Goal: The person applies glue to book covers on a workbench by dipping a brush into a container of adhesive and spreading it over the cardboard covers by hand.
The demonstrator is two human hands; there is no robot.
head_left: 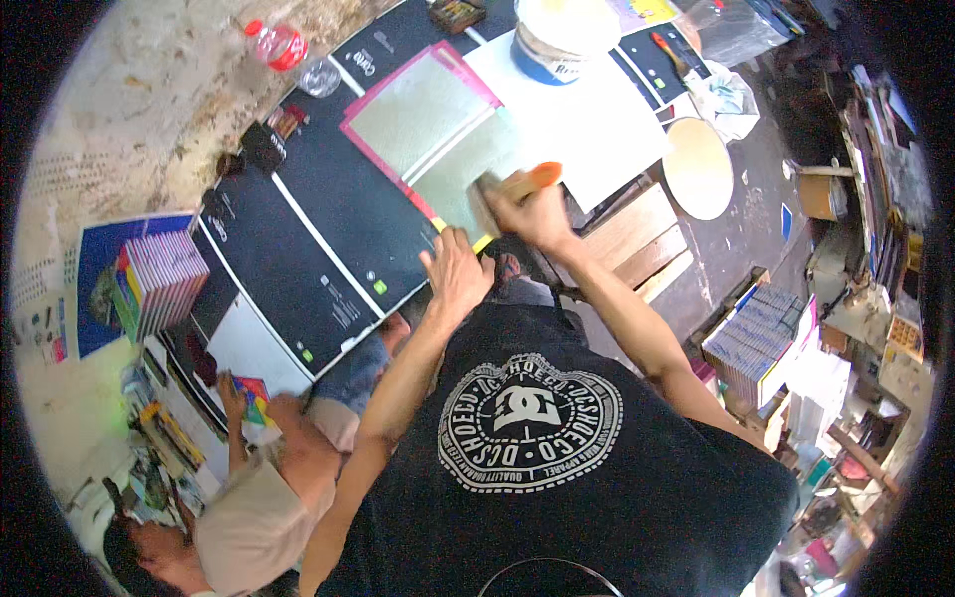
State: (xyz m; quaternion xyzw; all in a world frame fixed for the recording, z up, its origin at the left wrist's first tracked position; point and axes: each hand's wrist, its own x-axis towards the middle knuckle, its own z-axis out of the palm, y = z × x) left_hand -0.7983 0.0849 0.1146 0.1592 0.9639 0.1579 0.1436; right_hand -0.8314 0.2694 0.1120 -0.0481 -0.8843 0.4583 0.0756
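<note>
My right hand (pixel 537 214) is closed around a wide brush with an orange handle (pixel 545 174), smeared by motion. Its dark head lies over the near part of a book cover (pixel 413 109): two grey-green boards with a pale strip between them and a pink border. Along the near edge of the cover runs a yellow strip (pixel 482 242). There my left hand (pixel 460 274) rests with its fingers apart, touching the corner and grasping nothing. Right of the cover lies a large white sheet (pixel 607 139).
A white and blue tub (pixel 562 45) stands on the sheet. Beyond are a red-capped bottle (pixel 279 47) and a round tan lid (pixel 698 169). Wooden boards (pixel 637 239) lie right of me. Stacked books (pixel 164 284) stand left, others (pixel 756 333) right. A co-worker (pixel 264 507) sits at left, handling a colourful booklet.
</note>
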